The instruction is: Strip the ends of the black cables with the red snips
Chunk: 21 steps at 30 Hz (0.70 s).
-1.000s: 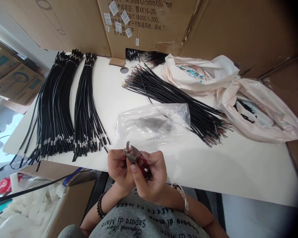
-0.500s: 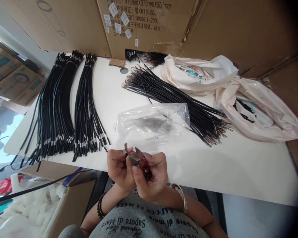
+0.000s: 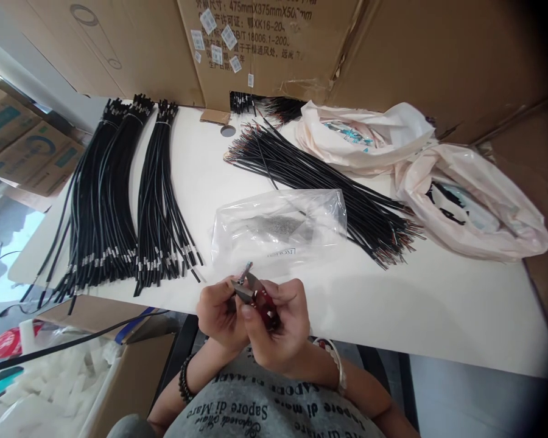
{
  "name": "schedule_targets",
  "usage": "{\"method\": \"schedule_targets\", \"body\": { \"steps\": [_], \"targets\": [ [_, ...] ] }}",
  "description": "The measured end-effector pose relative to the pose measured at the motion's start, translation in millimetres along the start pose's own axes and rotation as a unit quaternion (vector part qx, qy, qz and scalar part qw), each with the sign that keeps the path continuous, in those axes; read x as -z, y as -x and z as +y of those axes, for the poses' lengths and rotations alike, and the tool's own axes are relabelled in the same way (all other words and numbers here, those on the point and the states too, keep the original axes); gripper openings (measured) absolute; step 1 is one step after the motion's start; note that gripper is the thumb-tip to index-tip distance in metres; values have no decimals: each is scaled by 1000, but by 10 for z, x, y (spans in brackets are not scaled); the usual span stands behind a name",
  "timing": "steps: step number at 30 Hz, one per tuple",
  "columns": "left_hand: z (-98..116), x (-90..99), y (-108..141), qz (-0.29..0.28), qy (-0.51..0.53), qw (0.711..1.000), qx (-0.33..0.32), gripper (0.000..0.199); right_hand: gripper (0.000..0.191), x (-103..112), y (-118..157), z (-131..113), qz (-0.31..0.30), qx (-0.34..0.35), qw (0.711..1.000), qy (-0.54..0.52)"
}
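Close to the table's near edge, my two hands meet. The fingers of my right hand (image 3: pixel 281 319) are wrapped round a pair of red-handled cutters (image 3: pixel 265 307), whose metal blades stand apart and point towards my left hand. My left hand (image 3: pixel 220 310) is closed in a pinch on a small silvery strip (image 3: pixel 246 269), which sticks up at a tilt between the blades. Its lower part is hidden by fingers and blades, so I cannot make out its exact kind. Just beyond lies a clear plastic bag (image 3: pixel 281 228) with small grey metallic pieces inside.
Bundled black cables (image 3: pixel 109 194) with silvery bands lie at the left. Loose black cables (image 3: pixel 319 188) with bare copper ends lie right of centre. Two whitish bags (image 3: pixel 484 201) stand at the right. Cardboard (image 3: pixel 274 61) walls the back; an open box (image 3: pixel 132 377) stands lower left.
The small strip has tilted and moved right, from beside my left fingertips to between the cutter blades. My right hand's hold on the cutters looks the same.
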<state>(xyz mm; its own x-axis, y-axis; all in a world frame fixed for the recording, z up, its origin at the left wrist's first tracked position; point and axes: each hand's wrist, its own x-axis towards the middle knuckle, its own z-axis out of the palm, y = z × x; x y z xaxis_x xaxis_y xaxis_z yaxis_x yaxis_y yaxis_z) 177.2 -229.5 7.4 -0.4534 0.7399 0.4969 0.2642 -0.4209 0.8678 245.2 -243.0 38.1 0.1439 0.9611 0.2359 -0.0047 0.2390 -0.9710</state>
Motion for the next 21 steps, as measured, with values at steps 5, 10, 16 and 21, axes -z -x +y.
{"method": "schedule_targets", "body": {
  "steps": [5,10,16,21],
  "targets": [
    [116,-13,-149,-67,-35,997,-25,8,26,93,-31,54,56,82,995,12],
    [252,2,-287,-154,-30,986,57,16,25,456,-168,34,24,135,983,119],
    [340,47,-353,-199,-27,966,165,14,19,673,-431,-44,-96,134,969,181],
    [340,40,-379,-219,6,955,201,14,16,678,-524,2,-133,95,971,173]
  ]
}}
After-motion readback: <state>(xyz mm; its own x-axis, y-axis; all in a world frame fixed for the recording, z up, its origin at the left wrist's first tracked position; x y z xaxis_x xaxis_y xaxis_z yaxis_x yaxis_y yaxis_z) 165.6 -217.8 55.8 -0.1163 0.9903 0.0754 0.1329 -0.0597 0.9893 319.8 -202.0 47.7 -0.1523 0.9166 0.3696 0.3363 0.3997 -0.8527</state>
